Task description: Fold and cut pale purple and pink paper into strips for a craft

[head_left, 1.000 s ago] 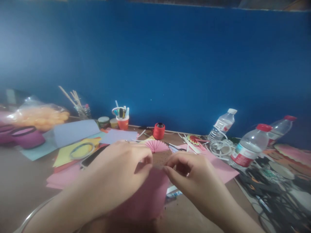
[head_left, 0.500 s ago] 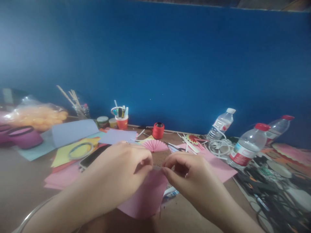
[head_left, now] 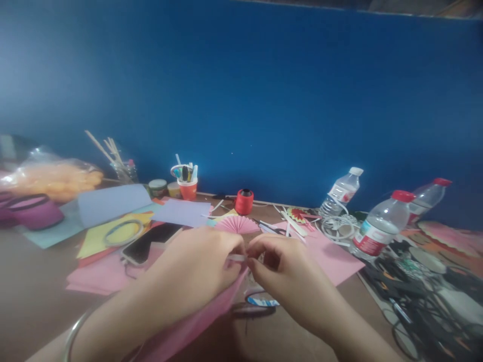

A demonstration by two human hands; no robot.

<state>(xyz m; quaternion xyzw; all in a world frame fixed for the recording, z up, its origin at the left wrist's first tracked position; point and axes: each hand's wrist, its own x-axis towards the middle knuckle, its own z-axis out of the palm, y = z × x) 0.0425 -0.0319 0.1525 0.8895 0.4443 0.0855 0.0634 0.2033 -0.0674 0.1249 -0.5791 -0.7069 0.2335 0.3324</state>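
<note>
My left hand [head_left: 211, 256] is closed on the narrow folded top end of a pink sheet of paper [head_left: 199, 322], which slopes down to the left beneath my wrist. A thin pale edge shows between its fingers. Right beside it, my right hand [head_left: 279, 259] pinches at the same end, fingertips almost touching the left ones. Exactly what the right fingertips grip is partly hidden. Just beyond my hands lies a pleated pink paper fan [head_left: 237, 224]. A roll of tape [head_left: 262, 300] with blue and white marks rests on the table below the right hand.
A red spool [head_left: 244, 202] stands behind the fan. On the left are a phone [head_left: 151, 244], coloured paper [head_left: 113, 206] and a red cup of tools [head_left: 187, 189]. Plastic bottles [head_left: 385, 223], white cord [head_left: 338, 229] and tangled cables [head_left: 418, 311] occupy the right.
The pink paper has swung from hanging broadly below my hands to slanting left under my left arm. My hands have come closer together, and the tape roll shows more.
</note>
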